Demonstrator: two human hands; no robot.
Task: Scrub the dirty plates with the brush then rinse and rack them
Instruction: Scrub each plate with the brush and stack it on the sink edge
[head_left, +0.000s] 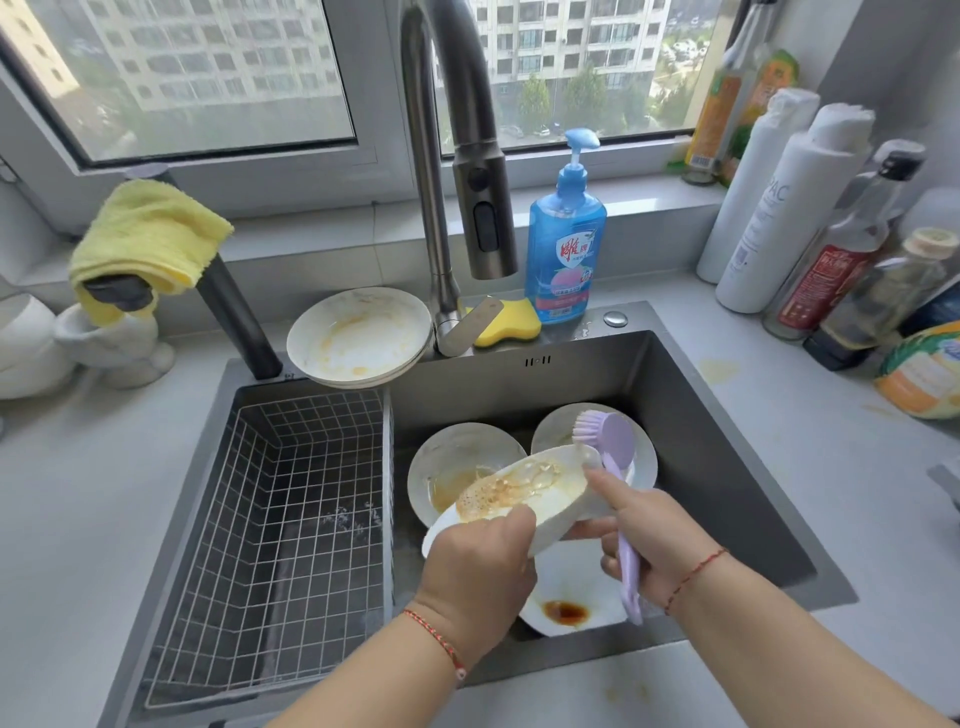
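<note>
Over the sink (727, 441), left hand (480, 561) holds plate (519, 493) — brush (613, 452) in right hand (654, 540).

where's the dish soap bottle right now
In the head view, the blue dish soap bottle stands on the counter behind the sink, right of the faucet, beside the yellow sponge.

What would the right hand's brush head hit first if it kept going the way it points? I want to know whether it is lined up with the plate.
Probably the far rim of the held plate: the brush in the right hand has its bristles just above it. Depth is unclear from one view.
</note>
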